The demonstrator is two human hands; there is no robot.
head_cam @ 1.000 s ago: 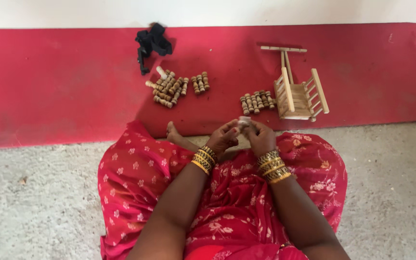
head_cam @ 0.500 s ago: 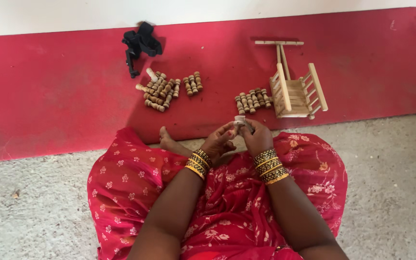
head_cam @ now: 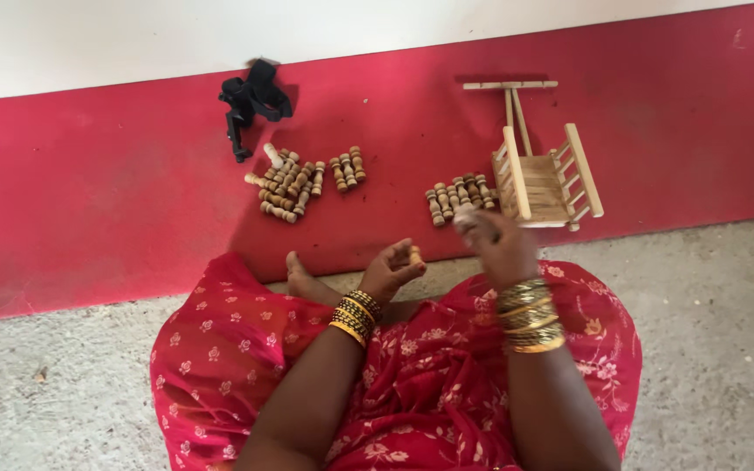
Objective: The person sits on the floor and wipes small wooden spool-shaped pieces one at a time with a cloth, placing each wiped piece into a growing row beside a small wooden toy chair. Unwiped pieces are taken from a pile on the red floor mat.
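seated person, red patterned cloth (head_cam: 246,349) over the lap, bare foot (head_cam: 300,277) tucked just ahead of the knees. stacked gold and dark bangles (head_cam: 355,316) on both wrists.

left hand (head_cam: 392,272) – held above the lap, fingers curled, a small turned wooden peg (head_cam: 414,255) pinched at the fingertips. right hand (head_cam: 501,244) – raised a little higher and further forward, fingers closed round a pale small piece (head_cam: 464,218) at the tips; blurred, cannot tell what kind of piece it is. the two hands are apart, not touching.

on the red floor strip (head_cam: 89,201) ahead: a short row of wooden pegs (head_cam: 460,196) lying just beside the right hand and touching or nearly touching the little wooden cart (head_cam: 547,179), which has two long side rails, rungs between them, and a t-shaped handle pointing toward the white wall (head_cam: 133,35). further left, a loose heap of pegs (head_cam: 285,183), and a small group of three or four pegs (head_cam: 347,167) just beside it. black crumpled cloth (head_cam: 253,100) at the foot of the wall, near the heap.

grey rough floor (head_cam: 709,331) under and around the person.
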